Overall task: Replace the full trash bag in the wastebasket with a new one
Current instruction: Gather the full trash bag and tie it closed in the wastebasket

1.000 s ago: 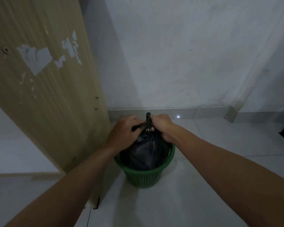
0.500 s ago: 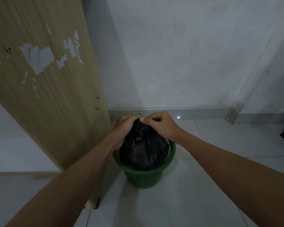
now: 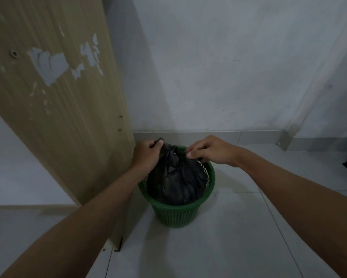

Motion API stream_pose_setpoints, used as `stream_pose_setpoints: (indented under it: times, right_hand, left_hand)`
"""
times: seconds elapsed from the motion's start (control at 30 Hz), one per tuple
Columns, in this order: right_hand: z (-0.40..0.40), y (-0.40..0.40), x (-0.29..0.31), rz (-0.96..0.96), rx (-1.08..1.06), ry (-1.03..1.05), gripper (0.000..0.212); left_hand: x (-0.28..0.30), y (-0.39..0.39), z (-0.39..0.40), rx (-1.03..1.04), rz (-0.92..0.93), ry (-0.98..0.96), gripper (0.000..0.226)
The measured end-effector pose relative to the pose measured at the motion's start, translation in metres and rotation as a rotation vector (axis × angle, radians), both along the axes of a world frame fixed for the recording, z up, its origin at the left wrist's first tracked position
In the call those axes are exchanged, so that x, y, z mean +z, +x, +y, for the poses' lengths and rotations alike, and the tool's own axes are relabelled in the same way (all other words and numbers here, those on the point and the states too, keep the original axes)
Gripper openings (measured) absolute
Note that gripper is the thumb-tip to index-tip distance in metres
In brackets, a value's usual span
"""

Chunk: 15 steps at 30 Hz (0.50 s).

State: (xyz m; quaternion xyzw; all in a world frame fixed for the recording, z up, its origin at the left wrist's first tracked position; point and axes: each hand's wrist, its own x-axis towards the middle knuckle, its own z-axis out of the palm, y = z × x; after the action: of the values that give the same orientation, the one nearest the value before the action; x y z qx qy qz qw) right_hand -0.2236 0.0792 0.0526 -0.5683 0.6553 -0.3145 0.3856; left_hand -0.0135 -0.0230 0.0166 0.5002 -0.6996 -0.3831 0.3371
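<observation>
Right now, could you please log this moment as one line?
step: tying bag | left hand: gripping bag end | right hand: pulling other end | bag: in basket

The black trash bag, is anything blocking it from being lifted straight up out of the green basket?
Nothing visible. The black trash bag sits in the green basket with open space above; left hand and right hand grip its top. The wooden panel stands beside.

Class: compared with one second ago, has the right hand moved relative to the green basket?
Yes. The right hand has pulled rightward, away from the left hand, and now sits over the right rim of the basket, gripping the bag.
</observation>
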Motion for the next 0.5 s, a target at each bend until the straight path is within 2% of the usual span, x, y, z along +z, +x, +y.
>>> stream_pose_setpoints:
  times: [0.07,0.17,0.27,0.33,0.5]
  right_hand:
    - [0.005,-0.006,-0.006,0.122,0.058,0.034,0.013]
    - [0.01,-0.016,-0.014,0.249,0.116,0.107,0.023]
    - [0.011,-0.022,-0.01,0.339,0.131,0.154,0.012]
    - [0.009,-0.024,-0.001,0.377,0.123,0.166,0.007]
    - [0.007,-0.021,0.024,0.332,0.103,0.192,0.014]
  left_hand:
    - [-0.006,0.009,0.002,0.029,-0.208,-0.113,0.053]
    - [-0.015,0.024,0.004,0.042,-0.455,-0.277,0.049]
    - [-0.017,0.029,0.007,0.037,-0.563,-0.349,0.044]
    - [-0.01,0.027,0.01,0.033,-0.52,-0.34,0.05]
    - [0.006,0.016,0.008,-0.152,-0.153,-0.237,0.04]
